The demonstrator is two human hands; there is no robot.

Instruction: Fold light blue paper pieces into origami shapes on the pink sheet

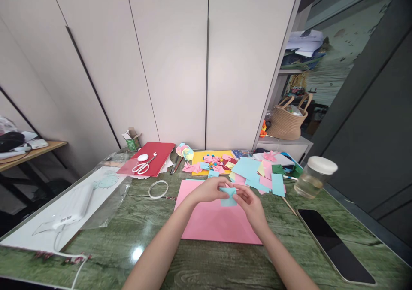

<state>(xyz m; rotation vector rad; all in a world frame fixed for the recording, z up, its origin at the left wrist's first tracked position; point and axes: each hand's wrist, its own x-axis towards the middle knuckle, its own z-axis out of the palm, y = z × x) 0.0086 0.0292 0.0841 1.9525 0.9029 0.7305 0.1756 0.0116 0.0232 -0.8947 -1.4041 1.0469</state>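
Note:
A small light-blue piece of paper (228,201) with fold creases is held between both hands, above a large pink sheet (219,223) lying on the table. My left hand (210,190) pinches its left side, thumb in front. On the right side, my right hand (249,200) grips it with thumb and fingers closed. The fingers partly cover its upper edge. Just beyond the hands are loose blue sheets (247,168) and a yellow sheet (198,157) bearing small folded pink and blue paper pieces (219,169).
White scissors (141,167) rest on a red folder (162,155) at the back left. A white ring (158,189) lies left of the pink sheet. On the right are a lidded jar (313,180) and a phone (334,245). A white power bank (75,204) with a cable sits left.

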